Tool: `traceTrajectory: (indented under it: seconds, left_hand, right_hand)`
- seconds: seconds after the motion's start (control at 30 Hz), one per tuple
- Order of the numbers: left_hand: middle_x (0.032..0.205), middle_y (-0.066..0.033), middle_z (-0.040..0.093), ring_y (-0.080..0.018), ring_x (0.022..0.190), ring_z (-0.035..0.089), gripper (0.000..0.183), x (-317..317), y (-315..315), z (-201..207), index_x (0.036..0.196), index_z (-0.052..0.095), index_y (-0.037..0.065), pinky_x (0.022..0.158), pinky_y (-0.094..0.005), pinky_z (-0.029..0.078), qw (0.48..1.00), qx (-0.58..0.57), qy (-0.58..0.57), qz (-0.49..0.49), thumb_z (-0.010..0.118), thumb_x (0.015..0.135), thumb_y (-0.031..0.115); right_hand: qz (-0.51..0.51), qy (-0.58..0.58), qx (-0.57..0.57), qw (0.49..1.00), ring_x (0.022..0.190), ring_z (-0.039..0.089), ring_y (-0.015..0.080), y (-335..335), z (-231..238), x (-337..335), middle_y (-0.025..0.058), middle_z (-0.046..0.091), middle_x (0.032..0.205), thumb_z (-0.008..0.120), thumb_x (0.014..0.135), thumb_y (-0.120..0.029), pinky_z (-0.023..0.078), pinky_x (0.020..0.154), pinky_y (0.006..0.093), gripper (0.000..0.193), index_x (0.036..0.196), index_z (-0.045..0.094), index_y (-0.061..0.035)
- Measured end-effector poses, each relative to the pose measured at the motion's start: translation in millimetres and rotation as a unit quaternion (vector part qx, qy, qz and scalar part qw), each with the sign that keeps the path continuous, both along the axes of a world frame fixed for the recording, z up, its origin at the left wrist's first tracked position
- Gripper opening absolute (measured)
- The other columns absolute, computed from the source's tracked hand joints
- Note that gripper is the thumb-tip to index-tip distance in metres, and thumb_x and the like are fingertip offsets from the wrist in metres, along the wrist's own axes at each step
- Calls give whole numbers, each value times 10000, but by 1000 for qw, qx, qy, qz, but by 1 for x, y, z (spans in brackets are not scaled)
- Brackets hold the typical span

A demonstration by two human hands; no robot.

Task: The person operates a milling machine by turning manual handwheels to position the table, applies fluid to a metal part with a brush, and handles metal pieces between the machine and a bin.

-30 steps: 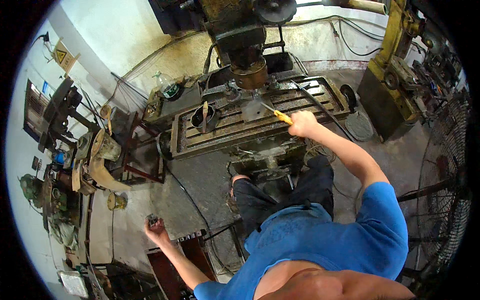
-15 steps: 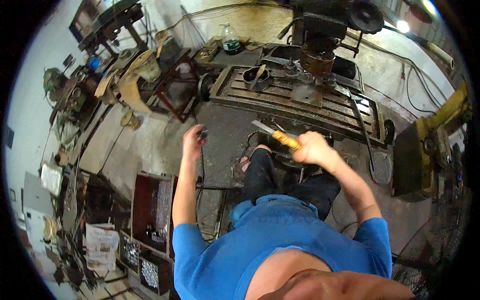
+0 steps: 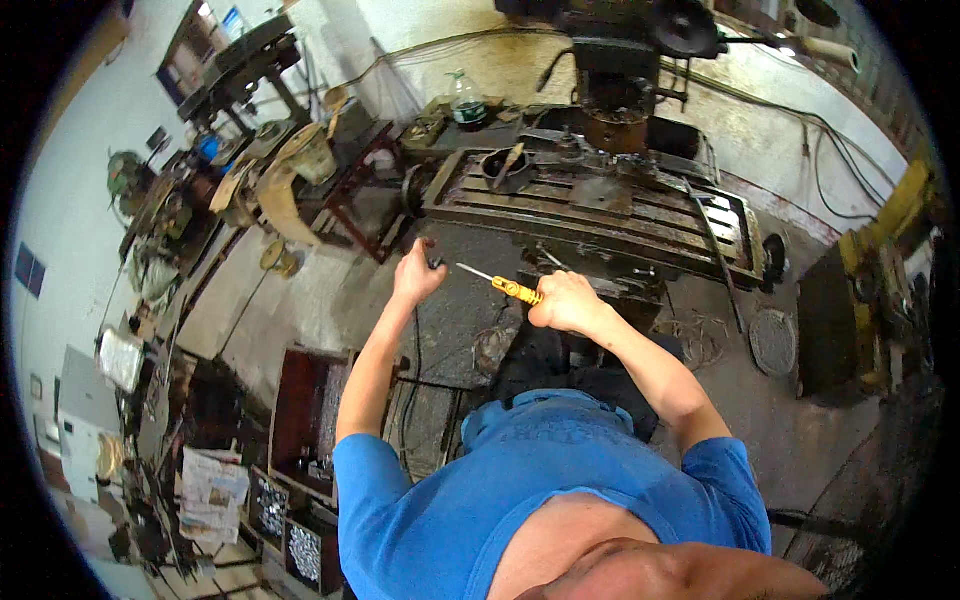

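My right hand (image 3: 566, 303) is closed round the grip of a yellow-handled tool (image 3: 517, 290) with a narrow, flat metal blade; its exact kind is unclear. The blade points left toward my left hand (image 3: 415, 274), with a small gap between them. Pinched in the left fingers is a small dark metal part (image 3: 436, 263), too small to make out further. Both hands are in mid-air over the floor, in front of the milling machine's slotted table (image 3: 560, 205).
A dark pot (image 3: 508, 170) with a brush-like handle sits on the slotted table. A long bar (image 3: 715, 250) leans at its right end. Near my left side stand a reddish-brown bin (image 3: 300, 410) and a box of small metal parts (image 3: 304, 552). A bottle (image 3: 467, 105) stands behind.
My right hand has moved left with the yellow-handled tool, bringing its blade close to my left hand. The left hand has shifted slightly right. The view has tilted a little.
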State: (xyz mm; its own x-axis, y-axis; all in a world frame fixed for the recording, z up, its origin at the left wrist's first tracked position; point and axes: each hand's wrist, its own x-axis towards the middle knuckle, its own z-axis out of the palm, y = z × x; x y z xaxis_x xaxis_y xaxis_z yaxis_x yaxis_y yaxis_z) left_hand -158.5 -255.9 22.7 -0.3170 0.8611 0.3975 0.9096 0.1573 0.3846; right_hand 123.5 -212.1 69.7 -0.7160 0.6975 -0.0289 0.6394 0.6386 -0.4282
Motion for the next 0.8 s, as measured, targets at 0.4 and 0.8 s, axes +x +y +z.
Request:
traceTrajectory:
  seconds: [0.4, 0.8]
  left_hand:
    - [945, -199, 588, -358, 860, 567, 525, 56, 50, 27, 1131, 425, 50, 736, -439, 441, 987, -107, 26, -120, 628, 665, 183]
    - [948, -149, 528, -316, 923, 523, 337, 155, 196, 24, 961, 517, 29, 816, -457, 384, 901, -58, 228, -364, 534, 626, -10]
  right_hand:
    - [-67, -74, -39, 994, 777, 613, 329, 20, 19, 65, 208, 619, 805, 585, 545, -296, 493, 710, 377, 395, 799, 644, 2]
    - [-335, 9, -17, 942, 879, 590, 330, 148, -1, 127, 200, 610, 911, 577, 597, -280, 467, 783, 378, 374, 854, 625, -13]
